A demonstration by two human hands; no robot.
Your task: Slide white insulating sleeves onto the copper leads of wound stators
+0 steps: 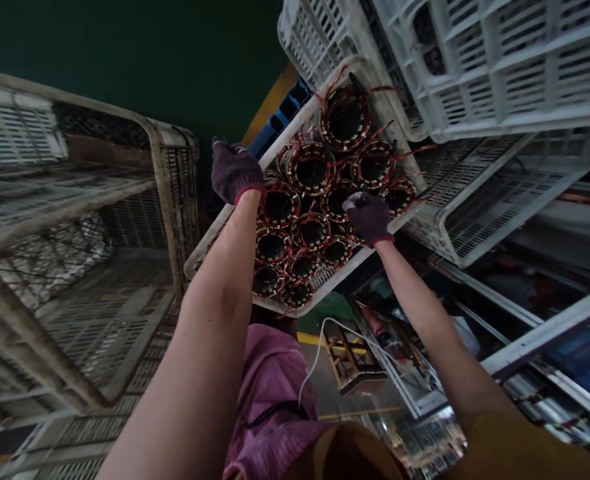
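A pale plastic crate (332,283) holds several stators, metal rings wound with copper wire and tied with light cord. My right hand (369,219), in a dark purple knitted glove with grey fingertips, reaches in over its right side. Its fingers are curled at the edge of one stator (333,200); the hand hides part of that ring. My left hand (235,170), gloved alike, is just outside the crate's left rim, with the wrist above the rim. Those fingers are bent inward, and what they hold, if anything, is hidden. A larger stator (345,119) lies at the far end.
Worn crates (162,180) stand at the left. More white crates (499,73) are stacked at the upper right. A blue crate (285,113) lies beyond the left rim. Below right are a wooden frame (355,360), a white cable (319,347) and metal racks (549,327).
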